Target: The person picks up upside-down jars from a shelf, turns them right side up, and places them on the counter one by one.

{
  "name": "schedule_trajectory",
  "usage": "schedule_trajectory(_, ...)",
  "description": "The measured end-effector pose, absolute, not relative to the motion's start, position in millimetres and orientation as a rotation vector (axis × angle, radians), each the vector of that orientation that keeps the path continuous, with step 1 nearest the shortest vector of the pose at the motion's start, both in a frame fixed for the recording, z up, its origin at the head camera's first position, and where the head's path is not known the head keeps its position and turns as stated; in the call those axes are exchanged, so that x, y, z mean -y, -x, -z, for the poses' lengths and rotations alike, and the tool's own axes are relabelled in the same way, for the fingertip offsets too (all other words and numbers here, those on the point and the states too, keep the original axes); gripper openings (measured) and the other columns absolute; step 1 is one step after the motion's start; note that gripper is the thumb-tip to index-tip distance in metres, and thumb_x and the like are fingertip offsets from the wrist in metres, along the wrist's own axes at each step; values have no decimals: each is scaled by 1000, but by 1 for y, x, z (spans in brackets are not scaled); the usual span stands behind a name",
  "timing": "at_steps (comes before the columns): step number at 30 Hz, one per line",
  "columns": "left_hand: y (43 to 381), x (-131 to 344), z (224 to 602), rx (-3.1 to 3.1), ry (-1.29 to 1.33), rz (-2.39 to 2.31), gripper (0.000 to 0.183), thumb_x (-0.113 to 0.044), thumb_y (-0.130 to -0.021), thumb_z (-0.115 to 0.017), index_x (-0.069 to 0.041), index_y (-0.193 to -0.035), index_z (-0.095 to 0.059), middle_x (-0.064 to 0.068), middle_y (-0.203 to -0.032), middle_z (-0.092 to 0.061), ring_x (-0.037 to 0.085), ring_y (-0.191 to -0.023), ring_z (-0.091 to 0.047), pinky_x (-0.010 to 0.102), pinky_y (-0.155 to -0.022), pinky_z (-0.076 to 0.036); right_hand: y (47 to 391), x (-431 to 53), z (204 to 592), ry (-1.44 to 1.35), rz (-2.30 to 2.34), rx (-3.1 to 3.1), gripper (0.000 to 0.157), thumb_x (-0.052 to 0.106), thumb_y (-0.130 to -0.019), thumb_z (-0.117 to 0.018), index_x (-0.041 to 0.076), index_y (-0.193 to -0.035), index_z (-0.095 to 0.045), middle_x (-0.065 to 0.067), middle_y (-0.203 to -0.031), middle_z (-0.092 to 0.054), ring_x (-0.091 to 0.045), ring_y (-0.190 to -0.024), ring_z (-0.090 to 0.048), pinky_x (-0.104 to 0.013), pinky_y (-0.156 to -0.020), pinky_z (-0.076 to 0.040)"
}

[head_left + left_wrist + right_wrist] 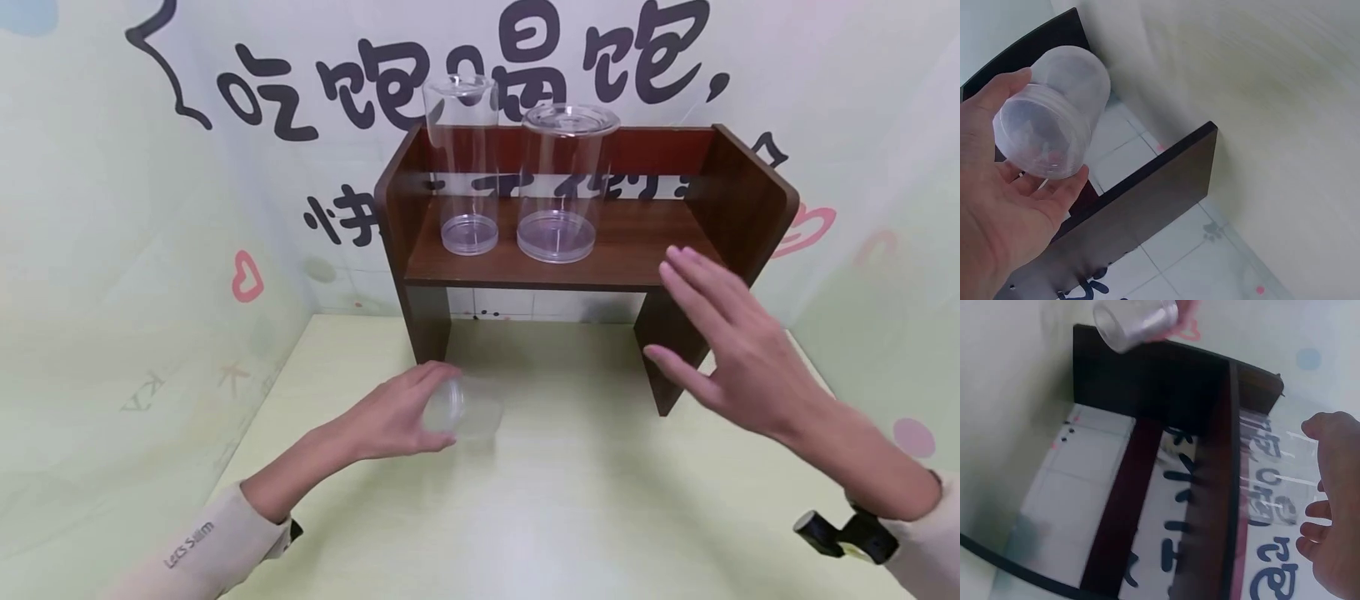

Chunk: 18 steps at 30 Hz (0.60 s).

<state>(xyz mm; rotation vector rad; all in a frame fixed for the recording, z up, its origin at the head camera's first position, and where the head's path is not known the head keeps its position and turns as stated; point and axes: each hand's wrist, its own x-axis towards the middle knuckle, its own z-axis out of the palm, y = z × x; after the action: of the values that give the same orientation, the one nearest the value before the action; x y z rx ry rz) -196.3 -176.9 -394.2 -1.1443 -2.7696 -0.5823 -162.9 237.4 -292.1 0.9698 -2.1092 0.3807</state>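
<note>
A small clear plastic jar (477,408) is tilted onto its side in my left hand (390,417). In the left wrist view my thumb and fingers curl round the wider end of the jar (1044,128), and its other end points away from the palm. My right hand (738,354) is raised before the right side of a brown wooden shelf (645,237); its fingers are straight and hold nothing. On the shelf board stand a tall narrow clear jar (463,179) at the left and a wider clear jar (561,179) beside it.
The shelf stands at the back of a pale table (525,517), with an open space under its board between two side panels. Behind it hangs a white printed backdrop (285,192) with black lettering.
</note>
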Motion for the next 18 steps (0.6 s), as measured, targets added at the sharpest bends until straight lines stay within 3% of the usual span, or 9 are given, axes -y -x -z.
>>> schedule_trajectory(12,199,196,396,2901,1148,334,81,-31,-76,-93,-5,-143,-56,12,-129,-65,26,-110,-66,39,-80,-62,183,-265,243,-850,-272,2011,82,61,-106,-50,-9,-148,-54,-27,-155,-52,-49,-143,-48,-46,-127,-34)
schedule_trajectory(18,199,201,394,2959,1157,275,74,-30,-75,-92,-5,-136,-59,6,-119,-66,21,-98,-64,34,-73,-58,194,-283,228,-704,-237,2102,93,73,-102,-43,-5,-152,-52,-25,-157,-50,-46,-146,-45,-52,-123,-39)
